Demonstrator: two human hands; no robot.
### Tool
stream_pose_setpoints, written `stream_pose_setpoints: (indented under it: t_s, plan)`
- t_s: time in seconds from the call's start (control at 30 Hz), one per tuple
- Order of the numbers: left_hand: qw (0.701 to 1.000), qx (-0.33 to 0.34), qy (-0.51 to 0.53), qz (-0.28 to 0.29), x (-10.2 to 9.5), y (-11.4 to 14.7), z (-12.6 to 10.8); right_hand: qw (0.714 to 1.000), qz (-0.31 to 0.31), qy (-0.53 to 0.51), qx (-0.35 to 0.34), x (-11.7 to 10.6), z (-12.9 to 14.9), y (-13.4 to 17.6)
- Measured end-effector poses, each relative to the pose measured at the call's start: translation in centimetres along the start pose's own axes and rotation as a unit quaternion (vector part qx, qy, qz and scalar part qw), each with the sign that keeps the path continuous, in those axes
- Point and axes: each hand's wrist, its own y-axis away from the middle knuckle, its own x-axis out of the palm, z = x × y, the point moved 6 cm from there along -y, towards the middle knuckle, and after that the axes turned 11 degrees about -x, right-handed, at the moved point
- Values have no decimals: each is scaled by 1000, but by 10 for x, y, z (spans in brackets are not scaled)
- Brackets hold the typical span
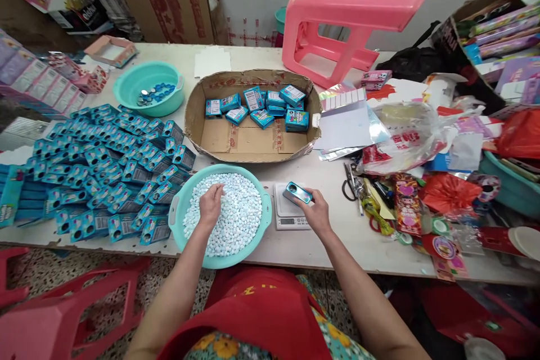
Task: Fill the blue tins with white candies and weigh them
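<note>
My left hand (pixel 211 206) is over a teal basin (pixel 173 215) full of small white and pale blue tablets (pixel 240 215). Its fingers are curled together, and whatever they hold is hidden. In my right hand (pixel 316 211) is a small blue box (pixel 297 192) with a round hole in its top face. That box is just above a white digital scale (pixel 292 223), right of the basin; I cannot tell whether they touch. To the left stand many similar blue boxes (pixel 126 171), packed in rows with round holes in their tops.
Behind the basin is a cardboard tray (pixel 219 143) with several blue boxes. A second teal basin (pixel 172 102) holds small blue and silver discs. Scissors (pixel 349 183), plastic bags (pixel 396 138) and wrappings crowd the right side. A pink stool (pixel 291 50) lies at the back.
</note>
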Motion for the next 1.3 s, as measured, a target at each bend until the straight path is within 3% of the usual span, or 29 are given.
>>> stream_pose_setpoints:
  t_s: [0.1,0.23,0.3,0.4,0.47,0.57,0.63,0.77,0.87,0.97,1.07,1.13,1.23,1.3]
  plan:
    - [997,-54,47,16,-4,3,-4,999,-2,-2,-38,-9,34,-3]
    - [986,-111,53,115,8,24,-30,992,52,-17,-116,-8,94,-5]
    - [979,-67,-10,190,20,42,-57,984,99,-25,-143,4,115,-4]
    - [941,108,-194,254,35,73,-100,973,157,-27,-166,27,134,-1]
    - [895,214,-309,242,41,88,-116,968,181,-28,-172,42,140,1]
    - [848,277,-395,218,41,96,-117,965,195,-32,-176,58,143,2]
    - [849,278,-401,201,34,97,-113,962,199,-35,-182,63,145,3]
    - [890,285,-321,155,5,111,-118,956,205,-61,-201,67,156,5]
    - [895,316,-283,138,-19,136,-124,946,203,-114,-226,68,178,10]
    - [899,289,-305,123,-41,157,-117,922,232,-193,-242,79,207,26]
    - [931,216,-292,33,-88,167,-101,919,237,-263,-174,97,223,50]
    - [957,145,-245,-51,-145,169,-82,906,279,-295,-121,118,230,74]
    - [962,5,-173,-212,-266,162,-34,830,445,-332,-48,171,241,125]
    - [921,-50,-157,-353,-356,151,-1,792,508,-337,26,214,241,159]
